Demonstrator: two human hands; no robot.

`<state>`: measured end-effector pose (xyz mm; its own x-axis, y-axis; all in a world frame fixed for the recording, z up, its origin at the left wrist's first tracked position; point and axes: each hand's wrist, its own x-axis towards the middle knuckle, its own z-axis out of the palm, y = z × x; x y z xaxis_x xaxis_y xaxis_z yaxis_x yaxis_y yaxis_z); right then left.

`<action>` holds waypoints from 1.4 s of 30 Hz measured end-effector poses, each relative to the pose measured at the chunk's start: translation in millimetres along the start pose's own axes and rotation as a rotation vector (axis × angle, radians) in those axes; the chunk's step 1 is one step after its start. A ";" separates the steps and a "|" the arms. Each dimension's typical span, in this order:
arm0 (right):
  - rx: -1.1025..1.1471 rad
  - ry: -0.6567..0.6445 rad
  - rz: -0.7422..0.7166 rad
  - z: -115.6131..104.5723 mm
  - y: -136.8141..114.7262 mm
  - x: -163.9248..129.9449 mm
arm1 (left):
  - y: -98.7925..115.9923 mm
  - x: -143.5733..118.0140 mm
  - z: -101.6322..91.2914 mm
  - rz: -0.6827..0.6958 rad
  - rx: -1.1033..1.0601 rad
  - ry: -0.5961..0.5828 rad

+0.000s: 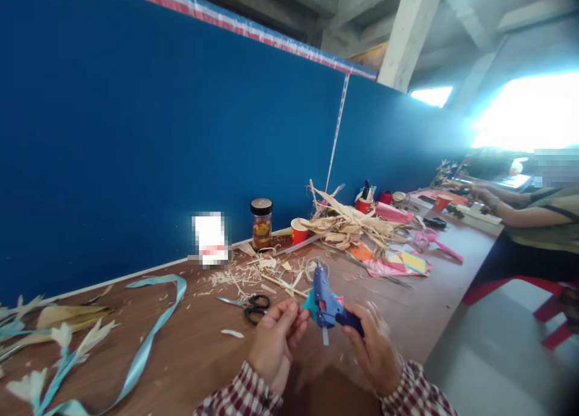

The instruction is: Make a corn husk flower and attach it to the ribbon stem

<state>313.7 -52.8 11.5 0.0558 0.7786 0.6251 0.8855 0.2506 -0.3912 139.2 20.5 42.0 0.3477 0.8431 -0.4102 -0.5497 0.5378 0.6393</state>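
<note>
My right hand (373, 343) is wrapped round the handle of a blue glue gun (322, 292). Its nozzle points up and away, and a clear glue stick (325, 336) pokes out of the back. Close to the gun's left side, my left hand (278, 337) is closed in a pinch. Pale dried husk (294, 288) rises from the fingertips; the part inside the fingers is hidden. A teal patch (310, 303) shows between hand and gun, its nature unclear. Black-handled scissors (256, 307) lie on the table just beyond my left hand.
Husk scraps (239, 278) litter the table. Behind stand a jar (262, 226) and a red cup (298, 232), beside a husk pile (348, 223). Pink scissors (436, 245) lie right. Teal ribbon (154, 337) and pale flowers (63, 343) lie left. A person (543, 217) works far right.
</note>
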 end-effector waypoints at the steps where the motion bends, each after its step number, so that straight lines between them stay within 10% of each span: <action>1: 0.019 0.001 0.008 -0.8 0.7 -1.2 | 0.1 2.1 0.4 0.014 0.013 0.009; 12: 0.177 0.289 0.515 -26.3 30.3 6.5 | -8.7 31.2 6.2 0.068 0.103 0.044; 25: 1.172 0.444 0.749 -36.8 21.5 28.8 | -2.4 56.3 24.8 0.163 0.232 0.018; 32: 1.468 0.299 0.694 -34.3 -10.3 38.7 | 6.2 31.2 13.5 0.085 0.146 0.019; 42: 1.368 -0.340 0.592 24.9 -71.9 42.6 | 43.1 -12.6 -65.1 0.169 -0.001 0.208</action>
<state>240.9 -23.4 49.5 -0.0365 0.9979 0.0542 -0.3273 0.0393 -0.9441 61.7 32.8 32.4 0.0872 0.9021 -0.4225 -0.5875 0.3891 0.7095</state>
